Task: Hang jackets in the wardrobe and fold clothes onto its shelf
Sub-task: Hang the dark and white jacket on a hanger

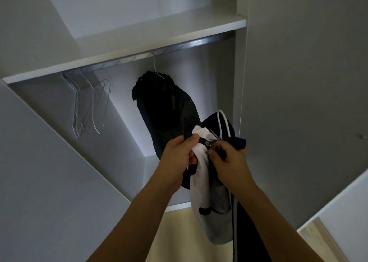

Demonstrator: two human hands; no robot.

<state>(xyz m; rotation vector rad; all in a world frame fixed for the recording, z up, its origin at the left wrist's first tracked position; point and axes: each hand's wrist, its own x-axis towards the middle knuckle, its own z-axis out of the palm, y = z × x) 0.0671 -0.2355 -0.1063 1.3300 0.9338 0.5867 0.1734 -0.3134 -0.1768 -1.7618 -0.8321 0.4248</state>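
No text, label, brand, number or sign can be read anywhere in the frame. The navy and white jacket [211, 174] at lower centre shows plain panels with nothing printed that can be made out; a small metal fitting [209, 144] on it, just above centre right, may carry a mark, but it is too small and dim to tell. The dark jacket [169, 112] hanging at centre shows no lettering, and the white shelf [139, 48] across the upper half bears no sticker or writing.
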